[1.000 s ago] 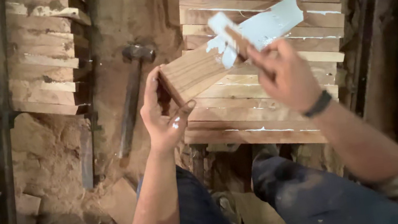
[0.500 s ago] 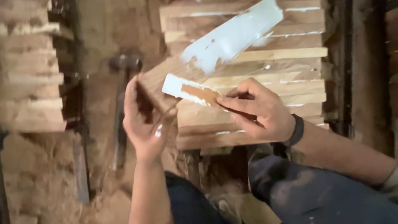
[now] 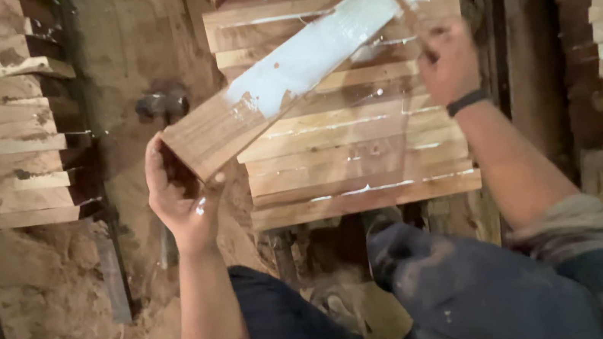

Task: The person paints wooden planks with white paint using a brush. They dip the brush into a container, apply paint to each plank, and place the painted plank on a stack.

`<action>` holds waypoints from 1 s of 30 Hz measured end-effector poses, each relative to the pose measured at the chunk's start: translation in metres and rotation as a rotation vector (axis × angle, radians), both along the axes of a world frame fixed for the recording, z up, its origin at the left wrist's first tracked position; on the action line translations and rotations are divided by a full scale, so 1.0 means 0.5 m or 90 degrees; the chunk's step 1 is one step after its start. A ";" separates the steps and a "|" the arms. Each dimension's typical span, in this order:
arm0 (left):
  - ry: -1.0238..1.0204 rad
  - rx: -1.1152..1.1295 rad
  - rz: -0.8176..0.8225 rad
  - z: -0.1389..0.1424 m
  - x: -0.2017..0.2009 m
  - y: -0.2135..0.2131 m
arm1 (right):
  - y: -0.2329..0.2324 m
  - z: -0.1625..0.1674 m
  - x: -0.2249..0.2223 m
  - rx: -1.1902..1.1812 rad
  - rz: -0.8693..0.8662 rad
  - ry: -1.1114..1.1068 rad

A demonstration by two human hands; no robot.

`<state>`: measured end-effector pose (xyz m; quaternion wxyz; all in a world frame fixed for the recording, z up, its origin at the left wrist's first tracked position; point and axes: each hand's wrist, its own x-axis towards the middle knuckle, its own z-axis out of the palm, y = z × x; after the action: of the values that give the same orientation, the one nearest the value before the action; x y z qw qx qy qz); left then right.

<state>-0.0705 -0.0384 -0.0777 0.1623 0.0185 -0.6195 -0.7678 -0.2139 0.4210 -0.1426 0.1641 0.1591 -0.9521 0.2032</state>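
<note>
Left hand grips bare lower end of wooden board, held tilted over plank stack. Right hand closed around spreader at glued top end. Board likely stiff, light; wet glue slippery, so hold dry end.

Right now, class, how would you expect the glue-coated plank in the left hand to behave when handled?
The plank looks stiff: the left hand holds only one end, yet it juts out straight. Probably light, since one hand carries it. Its white coat looks wet, so that face may be slippery near the right hand.
</note>
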 end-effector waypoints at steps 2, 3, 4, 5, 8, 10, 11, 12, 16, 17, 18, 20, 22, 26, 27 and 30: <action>0.020 -0.029 0.003 -0.002 -0.002 -0.001 | -0.007 -0.002 0.028 -0.038 -0.067 0.032; 0.028 -0.045 0.009 -0.003 -0.003 -0.003 | -0.013 0.000 0.043 -0.058 -0.095 0.047; 0.006 -0.034 0.010 -0.003 -0.003 -0.004 | -0.024 0.000 0.067 -0.057 -0.052 0.024; -0.012 -0.022 0.011 -0.004 -0.003 -0.006 | -0.033 0.003 0.083 -0.055 -0.009 0.007; 0.019 0.007 -0.004 -0.007 -0.006 -0.010 | -0.053 0.012 0.105 -0.120 0.065 0.014; 0.006 0.008 0.003 -0.009 -0.006 -0.012 | -0.057 0.019 0.088 -0.178 0.043 -0.017; 0.001 0.001 0.001 -0.009 -0.006 -0.011 | -0.056 0.022 0.072 -0.199 -0.008 -0.026; 0.009 -0.004 -0.005 -0.008 -0.007 -0.011 | -0.056 0.024 0.051 -0.219 -0.061 -0.021; -0.010 -0.018 0.002 0.000 -0.006 -0.005 | -0.070 0.035 -0.004 -0.179 -0.036 -0.085; -0.011 -0.027 0.001 0.003 -0.006 -0.004 | -0.080 0.039 -0.004 -0.175 -0.025 -0.106; -0.007 -0.034 0.005 0.004 -0.007 -0.001 | -0.091 0.046 0.003 -0.168 -0.007 -0.123; 0.018 -0.003 -0.004 0.007 -0.006 0.002 | -0.121 0.063 0.035 -0.242 0.022 -0.154; 0.021 0.016 -0.007 0.007 -0.005 0.004 | -0.152 0.087 0.079 -0.290 0.087 -0.194; 0.007 -0.016 0.003 0.005 -0.003 0.004 | -0.194 0.135 0.140 -0.366 0.298 -0.231; 0.009 -0.033 0.012 0.005 -0.003 0.003 | -0.197 0.143 0.139 -0.386 0.359 -0.225; 0.010 -0.010 -0.009 0.008 -0.001 0.003 | -0.188 0.140 0.104 -0.339 0.157 -0.141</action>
<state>-0.0710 -0.0369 -0.0740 0.1622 0.0066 -0.6245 -0.7639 -0.1620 0.3269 -0.0726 0.0694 0.2014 -0.8511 0.4797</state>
